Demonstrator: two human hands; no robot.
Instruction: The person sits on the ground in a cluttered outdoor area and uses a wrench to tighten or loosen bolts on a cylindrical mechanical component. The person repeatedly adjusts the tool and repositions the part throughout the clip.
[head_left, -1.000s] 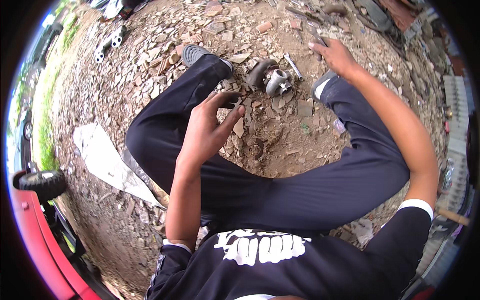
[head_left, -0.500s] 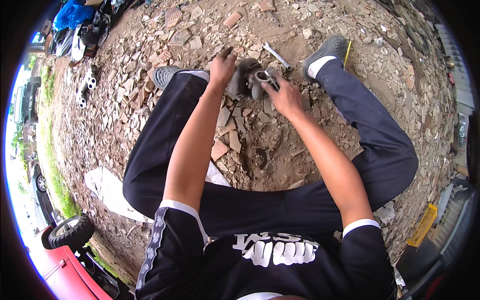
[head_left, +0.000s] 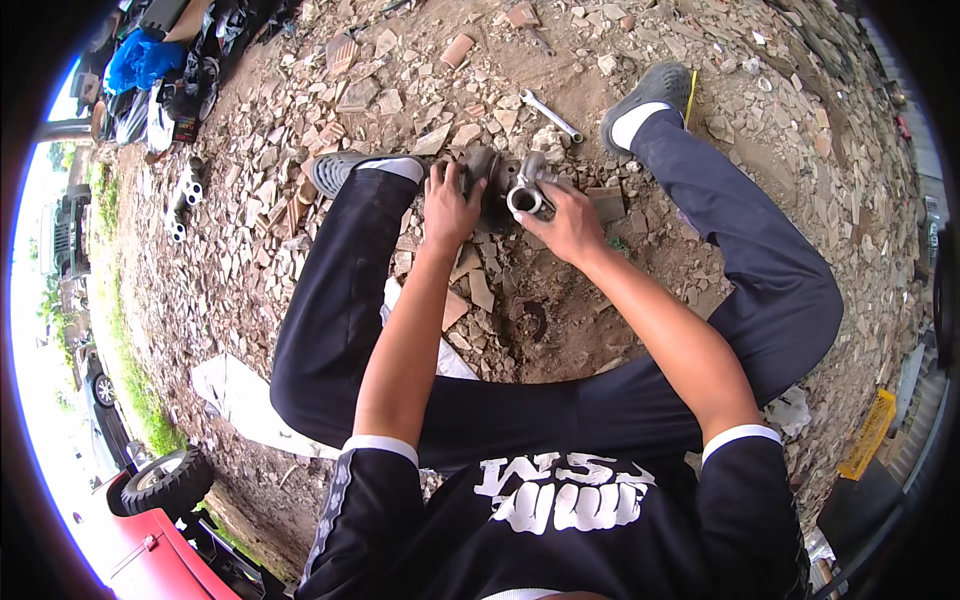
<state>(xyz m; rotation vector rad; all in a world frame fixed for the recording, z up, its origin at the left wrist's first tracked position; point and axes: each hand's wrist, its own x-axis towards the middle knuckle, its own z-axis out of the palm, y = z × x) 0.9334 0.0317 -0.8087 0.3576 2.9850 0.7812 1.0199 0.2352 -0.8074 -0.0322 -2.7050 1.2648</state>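
stony ground (head_left: 575, 310), turbocharger (head_left: 508, 178), white-lettered shirt (head_left: 570, 560)

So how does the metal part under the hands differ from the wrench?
The metal part is bulky and rounded, the wrench long and slim. The metal part is mostly darker, the wrench brighter silver. The left hand and right hand touch the metal part; the wrench lies untouched. Both look metallic.

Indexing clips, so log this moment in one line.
left hand: gripping metal part, left side | right hand: gripping it, right side | wrench: on rubble beyond, untouched
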